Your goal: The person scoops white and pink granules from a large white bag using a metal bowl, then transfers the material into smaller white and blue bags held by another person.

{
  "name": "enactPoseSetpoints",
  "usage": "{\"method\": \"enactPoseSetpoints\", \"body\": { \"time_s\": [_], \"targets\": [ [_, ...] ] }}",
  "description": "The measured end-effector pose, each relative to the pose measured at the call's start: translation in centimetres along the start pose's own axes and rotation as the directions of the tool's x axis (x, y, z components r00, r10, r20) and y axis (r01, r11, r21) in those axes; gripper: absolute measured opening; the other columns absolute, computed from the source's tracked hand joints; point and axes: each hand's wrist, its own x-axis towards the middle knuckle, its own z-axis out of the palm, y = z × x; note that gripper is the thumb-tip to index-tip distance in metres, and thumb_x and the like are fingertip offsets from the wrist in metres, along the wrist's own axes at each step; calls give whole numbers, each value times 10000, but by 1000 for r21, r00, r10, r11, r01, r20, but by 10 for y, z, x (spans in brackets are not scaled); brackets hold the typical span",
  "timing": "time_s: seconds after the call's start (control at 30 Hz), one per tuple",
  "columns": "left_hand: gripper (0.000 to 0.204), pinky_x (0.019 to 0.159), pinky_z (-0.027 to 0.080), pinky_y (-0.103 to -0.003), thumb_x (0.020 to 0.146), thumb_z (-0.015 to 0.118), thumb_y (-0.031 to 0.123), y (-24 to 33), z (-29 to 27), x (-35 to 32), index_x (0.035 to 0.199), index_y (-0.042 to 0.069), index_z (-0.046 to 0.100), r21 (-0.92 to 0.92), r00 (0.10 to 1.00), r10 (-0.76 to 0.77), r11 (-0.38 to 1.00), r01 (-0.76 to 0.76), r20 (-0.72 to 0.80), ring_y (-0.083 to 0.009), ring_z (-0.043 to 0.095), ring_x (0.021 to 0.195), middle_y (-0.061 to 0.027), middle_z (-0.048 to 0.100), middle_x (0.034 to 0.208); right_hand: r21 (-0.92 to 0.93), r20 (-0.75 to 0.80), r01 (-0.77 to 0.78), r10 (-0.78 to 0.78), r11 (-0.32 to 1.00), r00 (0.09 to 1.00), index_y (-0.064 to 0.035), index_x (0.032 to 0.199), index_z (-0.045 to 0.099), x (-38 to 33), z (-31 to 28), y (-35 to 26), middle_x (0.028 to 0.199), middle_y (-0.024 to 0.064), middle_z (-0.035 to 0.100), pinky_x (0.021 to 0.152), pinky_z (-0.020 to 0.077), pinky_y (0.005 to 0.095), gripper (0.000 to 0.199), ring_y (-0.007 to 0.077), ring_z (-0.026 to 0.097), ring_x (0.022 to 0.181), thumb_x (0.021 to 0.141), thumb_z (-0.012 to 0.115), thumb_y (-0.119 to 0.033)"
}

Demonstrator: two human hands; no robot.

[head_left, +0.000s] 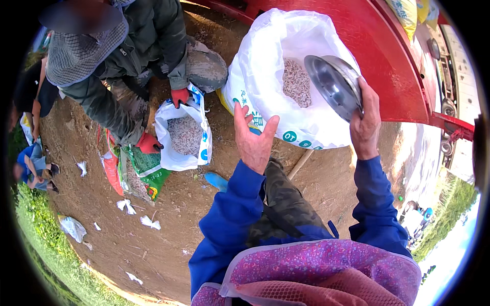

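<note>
My right hand (365,120) grips the rim of a shiny metal bowl (332,84), tilted over the right side of a large white sack (260,61). Inside the sack's plastic liner lie pinkish-white granules (296,84). With fingers spread and nothing in them, my left hand (254,135) is at the sack's near left side; whether it touches the sack I cannot tell. To the left, a co-worker in red gloves (179,97) holds the edge of a smaller white bag (162,132) with similar granules inside.
A red metal panel (352,30) rises behind the large sack. Beside the co-worker, a green and red bag (145,166) stands open with granules. Plastic scraps (149,222) litter the dirt ground at left. A wooden stick (300,163) pokes out below the sack.
</note>
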Motion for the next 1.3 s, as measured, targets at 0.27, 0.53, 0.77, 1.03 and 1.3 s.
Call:
{"method": "enactPoseSetpoints", "body": {
  "time_s": [0.27, 0.53, 0.77, 1.03, 1.3],
  "targets": [
    [475, 772, 473, -324, 790, 730, 244, 20, 33, 59, 1103, -68, 556, 90, 989, -133, 986, 139, -71, -217, 594, 865, -173, 634, 981, -316, 431, -15, 158, 949, 888, -258, 1303, 435, 16, 242, 89, 1090, 114, 490, 722, 533, 422, 582, 323, 553, 994, 783, 570, -33],
    [238, 718, 454, -249, 851, 660, 129, -3, 41, 60, 1002, -49, 613, -129, 952, -226, 971, 202, -208, -100, 567, 809, -55, 643, 910, -295, 396, -117, 233, 948, 888, -367, 1326, 426, -17, 327, 148, 1195, 77, 450, 759, 526, 413, 654, 318, 478, 1113, 746, 622, -138],
    [360, 840, 447, -293, 835, 649, 77, 6, 61, 60, 1155, -36, 528, -363, 942, -329, 887, 284, -68, -168, 578, 936, -103, 599, 1070, 0, 472, -605, 533, 796, 702, -323, 1356, 446, -20, 350, 218, 1141, 118, 592, 764, 535, 443, 687, 280, 612, 974, 724, 667, -167],
    [220, 723, 432, -243, 811, 719, 116, 20, 71, 66, 955, -28, 638, -421, 954, -293, 875, 238, -69, -100, 559, 794, -44, 641, 902, 171, 903, -982, 411, -75, 126, -208, 1416, 358, -8, 338, 175, 1155, 119, 574, 559, 580, 466, 685, 263, 632, 916, 796, 637, -126],
    [219, 765, 431, -263, 819, 705, 128, 21, 72, 57, 949, -35, 638, -247, 951, -301, 929, 276, -70, -119, 564, 832, -59, 637, 935, -9, 996, -869, -80, -494, 36, -25, 1143, 548, -30, 344, 162, 1062, 92, 643, 763, 564, 410, 309, 215, 644, 926, 892, 571, -204]
  ]
}}
